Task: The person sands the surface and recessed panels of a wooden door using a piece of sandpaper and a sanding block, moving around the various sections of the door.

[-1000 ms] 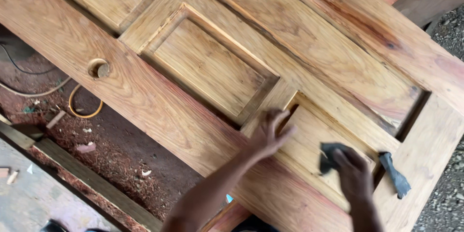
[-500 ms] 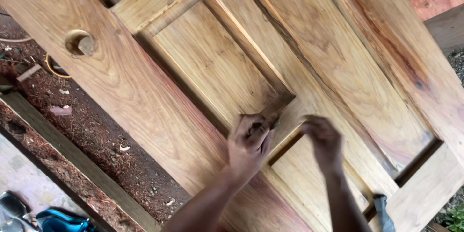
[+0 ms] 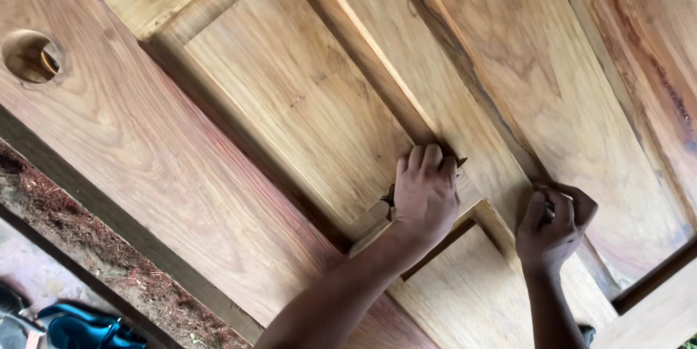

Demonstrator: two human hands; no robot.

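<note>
Reddish sawdust [image 3: 94,262] on the ground lower left, a blue sandal [image 3: 83,331] beside a dark timber strip [image 3: 87,283].

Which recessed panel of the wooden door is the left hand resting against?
The left hand rests at the lower corner of the large upper recessed wooden panel, not the smaller panel below the cross rail.

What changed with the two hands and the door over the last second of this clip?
The right hand let go of the dark pad it pressed on the lower panel and moved up to the groove beside the middle rail, now curled closed. The left hand shifted slightly up onto the panel corner, fingers curled over a small dark piece. The wooden door lies as before; the camera moved closer.
</note>
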